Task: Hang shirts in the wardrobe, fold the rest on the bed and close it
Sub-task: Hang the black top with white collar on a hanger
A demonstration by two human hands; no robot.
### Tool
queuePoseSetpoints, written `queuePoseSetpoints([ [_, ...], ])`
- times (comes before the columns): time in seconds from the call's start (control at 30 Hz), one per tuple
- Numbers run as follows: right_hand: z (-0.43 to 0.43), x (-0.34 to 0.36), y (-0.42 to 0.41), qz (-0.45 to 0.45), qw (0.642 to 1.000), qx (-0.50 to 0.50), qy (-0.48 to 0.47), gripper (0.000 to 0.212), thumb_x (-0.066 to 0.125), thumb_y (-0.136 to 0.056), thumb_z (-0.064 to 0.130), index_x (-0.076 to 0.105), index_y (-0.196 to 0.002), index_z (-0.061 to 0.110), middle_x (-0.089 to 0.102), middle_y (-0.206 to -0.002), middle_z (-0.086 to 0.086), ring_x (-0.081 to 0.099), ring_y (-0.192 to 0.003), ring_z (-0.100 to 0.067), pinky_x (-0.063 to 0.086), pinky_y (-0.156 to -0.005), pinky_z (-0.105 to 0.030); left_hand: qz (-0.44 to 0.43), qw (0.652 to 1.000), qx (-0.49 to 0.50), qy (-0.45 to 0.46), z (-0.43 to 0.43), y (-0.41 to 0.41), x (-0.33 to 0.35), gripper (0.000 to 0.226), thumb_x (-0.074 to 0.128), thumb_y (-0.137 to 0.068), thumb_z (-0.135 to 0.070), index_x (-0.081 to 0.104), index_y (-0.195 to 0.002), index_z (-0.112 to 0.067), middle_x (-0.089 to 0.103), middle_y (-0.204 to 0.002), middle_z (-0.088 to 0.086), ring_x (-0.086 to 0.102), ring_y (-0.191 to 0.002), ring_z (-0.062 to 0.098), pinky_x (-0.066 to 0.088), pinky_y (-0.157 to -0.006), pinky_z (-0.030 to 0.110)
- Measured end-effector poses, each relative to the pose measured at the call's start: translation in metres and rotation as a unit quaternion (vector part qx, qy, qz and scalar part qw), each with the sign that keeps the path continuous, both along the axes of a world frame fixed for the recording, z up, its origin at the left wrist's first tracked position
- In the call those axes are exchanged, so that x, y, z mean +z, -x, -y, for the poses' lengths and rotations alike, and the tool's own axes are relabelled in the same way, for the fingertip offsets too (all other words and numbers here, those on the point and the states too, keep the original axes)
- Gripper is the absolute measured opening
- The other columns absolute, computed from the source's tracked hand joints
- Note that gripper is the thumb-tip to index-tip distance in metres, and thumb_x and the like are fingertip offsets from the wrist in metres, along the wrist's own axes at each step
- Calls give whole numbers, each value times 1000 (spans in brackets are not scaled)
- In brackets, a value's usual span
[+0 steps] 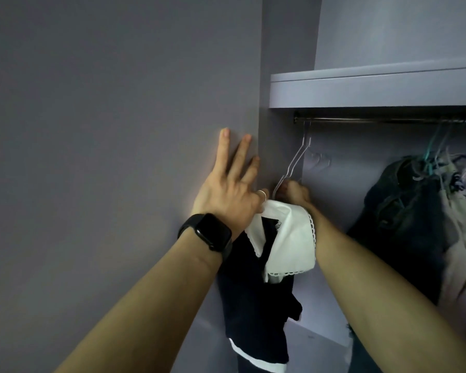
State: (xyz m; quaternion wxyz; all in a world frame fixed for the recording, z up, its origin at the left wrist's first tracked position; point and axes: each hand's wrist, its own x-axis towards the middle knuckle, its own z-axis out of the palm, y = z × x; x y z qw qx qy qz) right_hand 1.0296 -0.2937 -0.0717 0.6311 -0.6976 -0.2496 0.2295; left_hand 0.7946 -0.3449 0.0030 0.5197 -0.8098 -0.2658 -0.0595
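The hanging step is in hand: the right hand [296, 193] grips the wire hanger [297, 154], whose hook seems to sit on the rod [388, 121] above it. The left hand [226, 192] lies spread-fingered on the wardrobe panel [119, 130]. The dark shirt [253, 278] hangs just below both hands. Next, probably: let go gently and check that it hangs straight.

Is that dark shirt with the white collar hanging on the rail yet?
The shirt hangs, it seems: its wire hanger hooks over the rail, with the right hand gripping the hanger.
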Motion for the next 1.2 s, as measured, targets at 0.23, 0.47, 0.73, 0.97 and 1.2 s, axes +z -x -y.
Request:
queuePoseSetpoints([
  [0.23, 10, 20, 3, 199, 975, -46, 91, 28, 54, -98, 28, 74, -107, 11, 69, -122, -15, 62, -114, -34, 48, -93, -31, 3, 1000, -8, -9, -4, 1, -2, 55, 11, -100, -59, 30, -150, -46, 7, -166, 10, -20, -144, 54, -35, -86, 78],
  [0.47, 40, 54, 10, 264, 935, -181, 154, 54, 30, -100, 38, 64, -125, 5, 62, -130, -24, 59, -116, -41, 46, -96, -41, -7, 1000, 2, 14, -1, 0, -1, 53, 13, -102, -59, 27, -151, -45, 1, -166, 14, -23, -141, 58, -34, -86, 79],
  [0.73, 116, 85, 22, 323, 899, -182, 232, 45, 27, -102, 35, 61, -120, 10, 66, -115, -20, 61, -95, -36, 48, -76, -37, -27, 991, 18, 128, 4, 3, 8, 50, 17, -104, -54, 30, -151, -42, 16, -166, 5, -26, -143, 51, -39, -82, 75],
  [0.97, 264, 68, 58, 136, 972, -96, 164, 33, 42, -104, 36, 58, -86, 13, 62, -86, -9, 53, -75, -26, 43, -71, -37, 104, 886, -63, 448, 26, 15, 18, 45, 30, -103, -57, 51, -132, -30, 68, -123, -6, 52, -129, 16, -17, -119, 49],
  [1.2, 408, 73, 126, 33, 998, -28, 48, 45, 49, -105, 28, 45, -60, 22, 40, -50, 1, 36, -44, -11, 31, -43, -21, 136, 767, -120, 616, 101, 30, 6, 46, 45, -97, -61, 55, -125, -26, 60, -123, 1, 52, -118, 23, 46, -95, 39],
])
